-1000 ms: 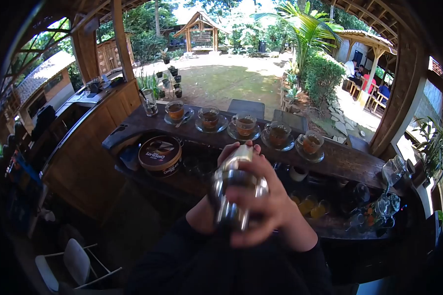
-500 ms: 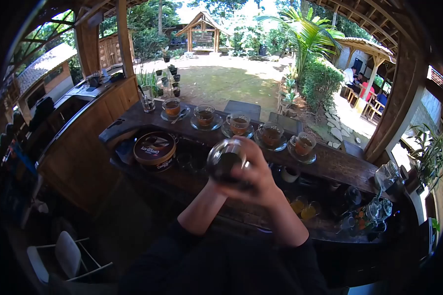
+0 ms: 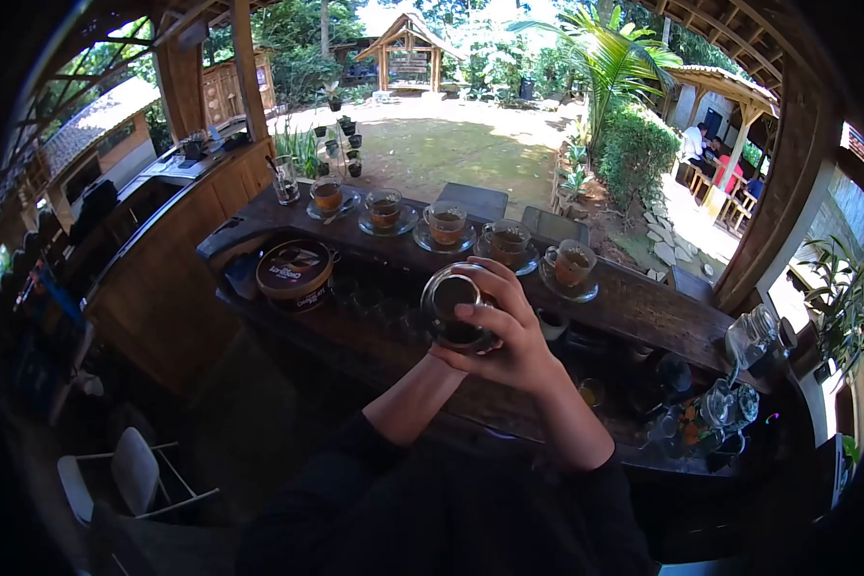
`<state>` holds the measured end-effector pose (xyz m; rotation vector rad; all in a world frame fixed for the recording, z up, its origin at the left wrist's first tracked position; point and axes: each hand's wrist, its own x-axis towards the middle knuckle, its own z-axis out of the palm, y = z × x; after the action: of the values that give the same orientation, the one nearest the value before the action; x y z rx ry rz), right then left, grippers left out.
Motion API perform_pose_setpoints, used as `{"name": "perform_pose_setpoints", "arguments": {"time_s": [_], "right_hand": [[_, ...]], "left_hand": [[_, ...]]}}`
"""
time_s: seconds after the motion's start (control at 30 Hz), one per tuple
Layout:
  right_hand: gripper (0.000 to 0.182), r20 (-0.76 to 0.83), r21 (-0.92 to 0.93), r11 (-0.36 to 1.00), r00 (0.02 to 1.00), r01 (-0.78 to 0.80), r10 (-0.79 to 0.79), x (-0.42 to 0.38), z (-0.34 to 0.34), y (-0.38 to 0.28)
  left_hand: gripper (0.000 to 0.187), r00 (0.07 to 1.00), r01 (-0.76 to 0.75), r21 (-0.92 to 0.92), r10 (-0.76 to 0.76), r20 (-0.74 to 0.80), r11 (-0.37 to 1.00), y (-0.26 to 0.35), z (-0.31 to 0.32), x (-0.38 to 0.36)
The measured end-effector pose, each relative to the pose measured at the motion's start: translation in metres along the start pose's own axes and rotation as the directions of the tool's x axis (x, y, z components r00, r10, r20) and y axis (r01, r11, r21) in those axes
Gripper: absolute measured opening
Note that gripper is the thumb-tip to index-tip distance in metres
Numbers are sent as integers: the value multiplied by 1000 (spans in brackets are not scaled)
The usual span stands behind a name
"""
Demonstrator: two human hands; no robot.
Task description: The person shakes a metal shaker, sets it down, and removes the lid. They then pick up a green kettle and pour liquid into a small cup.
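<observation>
Held up above the counter is a round clear glass jar point(image 3: 439, 322) with a dark middle, its end turned toward me. My right hand point(image 3: 514, 331) wraps around its right side, fingers over the top and thumb across the front. From below, my left hand point(image 3: 448, 357) grips the jar; most of its fingers are hidden behind the glass and my right hand. Just past the jar, glass cups of brown drink on saucers line the counter, the closest being one cup point(image 3: 506, 240) and another cup point(image 3: 573, 264).
The dark wooden counter point(image 3: 634, 312) has a lower shelf with a round chocolate tin point(image 3: 296, 272) at left. A glass with utensils point(image 3: 286, 182) stands at the far left end. Glass jars point(image 3: 751, 336) and pitchers point(image 3: 715, 408) are at right. A white folding chair point(image 3: 134, 470) stands lower left.
The jar and both hands have shifted slightly right, and the jar is now sharper and turned more end-on to me. The view has tilted a little.
</observation>
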<state>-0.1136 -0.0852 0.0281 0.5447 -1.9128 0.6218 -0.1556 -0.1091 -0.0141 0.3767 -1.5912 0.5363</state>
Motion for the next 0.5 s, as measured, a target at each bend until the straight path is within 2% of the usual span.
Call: {"name": "perform_pose_setpoints", "arguments": {"time_s": [0.03,0.07,0.1,0.13,0.2,0.23,0.27,0.33,0.37,0.4,0.5], "right_hand": [[46,53,1,996,995,88,-88,2,-10,-7],[50,105,4,984,978,179,-179,5,-20,-17],[51,128,-25,948,941,317,-312,14,-26,-38],[53,153,-27,893,885,450,-441,16,-31,-58],[53,141,-26,819,814,573,-564,5,-40,-84],[52,94,-3,805,801,593,-591,3,-44,-82],[52,45,19,790,789,613,-613,0,-47,-76],[53,92,92,894,890,439,-447,-2,-60,-50],[54,78,72,964,962,258,-263,-4,-62,-29],[54,59,52,997,996,64,-67,-4,-65,-19],[54,8,86,994,998,61,-62,-12,-90,-31]], "left_hand": [[24,972,-30,260,89,-219,965,5,11,-4],[26,892,8,505,222,-394,863,13,26,-8],[28,772,93,705,396,-497,703,18,39,-13],[31,626,217,835,585,-516,505,18,43,-17],[35,780,310,890,446,-439,333,-1,33,14],[35,816,388,881,344,-465,272,-1,32,18],[35,815,385,884,352,-460,265,5,29,7],[35,584,214,901,690,-427,377,11,16,-11],[33,496,-347,746,787,-368,568,-17,-2,-26],[33,493,-347,748,789,-367,565,-21,-8,-31],[32,512,-75,857,757,-406,511,-4,-20,-38]]}}
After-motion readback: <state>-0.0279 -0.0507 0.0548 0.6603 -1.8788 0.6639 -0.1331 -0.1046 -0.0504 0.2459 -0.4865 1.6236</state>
